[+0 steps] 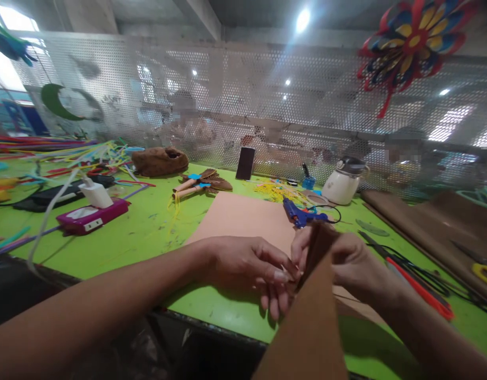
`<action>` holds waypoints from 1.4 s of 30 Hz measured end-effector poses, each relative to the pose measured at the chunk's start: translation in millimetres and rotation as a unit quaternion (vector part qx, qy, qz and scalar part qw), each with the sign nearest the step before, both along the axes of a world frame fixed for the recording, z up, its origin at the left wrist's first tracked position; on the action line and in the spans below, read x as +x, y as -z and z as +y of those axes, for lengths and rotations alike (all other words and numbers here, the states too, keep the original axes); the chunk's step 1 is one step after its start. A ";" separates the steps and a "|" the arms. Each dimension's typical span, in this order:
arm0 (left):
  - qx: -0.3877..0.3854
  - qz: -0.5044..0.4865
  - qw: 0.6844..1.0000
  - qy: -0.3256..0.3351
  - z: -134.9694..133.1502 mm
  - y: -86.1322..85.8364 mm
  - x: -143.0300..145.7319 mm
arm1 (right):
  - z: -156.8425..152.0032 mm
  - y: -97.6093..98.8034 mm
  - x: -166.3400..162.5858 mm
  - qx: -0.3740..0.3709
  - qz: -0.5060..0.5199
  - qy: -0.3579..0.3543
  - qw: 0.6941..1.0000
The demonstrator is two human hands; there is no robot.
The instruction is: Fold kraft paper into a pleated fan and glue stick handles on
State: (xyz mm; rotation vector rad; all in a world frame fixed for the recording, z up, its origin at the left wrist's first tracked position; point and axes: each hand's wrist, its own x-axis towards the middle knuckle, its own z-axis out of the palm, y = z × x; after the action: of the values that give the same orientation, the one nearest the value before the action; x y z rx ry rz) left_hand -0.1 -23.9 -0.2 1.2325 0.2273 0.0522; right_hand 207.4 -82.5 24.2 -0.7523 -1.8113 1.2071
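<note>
A long brown felt-like strip [312, 316] rises from the bottom edge toward both hands over the green table [148, 232]. My left hand [247, 264] pinches its fingers together at the left edge of the strip's upper end. Curled round that same upper end from the right, my right hand [346, 258] grips it. A tan sheet [243, 219] lies flat on the table just beyond the hands. A blue glue gun [301, 214] rests at the sheet's far right corner.
A pink box with a white charger [88, 214] lies at left among coloured strips. A brown slipper [160, 161], a dark phone [245, 163] and a white kettle [344, 182] stand along the mesh wall. Brown rolls [437, 221] and red-handled tools [421, 287] lie at right.
</note>
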 end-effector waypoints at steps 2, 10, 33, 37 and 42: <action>0.048 0.010 0.997 -0.061 7.5 -2.4 -0.7 | 5.7 7.2 1.5 -0.038 0.007 0.026 0.999; 0.355 0.041 0.887 -0.292 35.3 -21.5 -8.5 | 23.6 10.2 -2.5 0.017 -0.285 0.085 0.955; 0.705 0.121 0.680 -0.161 28.7 10.3 6.8 | 33.8 37.6 1.2 0.174 -0.410 0.145 0.884; 0.652 0.164 0.720 -0.175 26.1 4.4 5.2 | 35.3 30.2 10.0 0.146 -0.418 0.101 0.891; 0.612 0.188 0.748 -0.174 20.4 -4.1 -0.5 | 34.9 23.5 14.6 0.144 -0.424 0.083 0.890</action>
State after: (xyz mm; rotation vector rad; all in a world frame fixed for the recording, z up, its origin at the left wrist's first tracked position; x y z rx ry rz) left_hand -0.6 -3.5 3.9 2.5136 0.8737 0.3187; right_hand 221.9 -47.6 0.7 -1.3566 -2.4739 0.4708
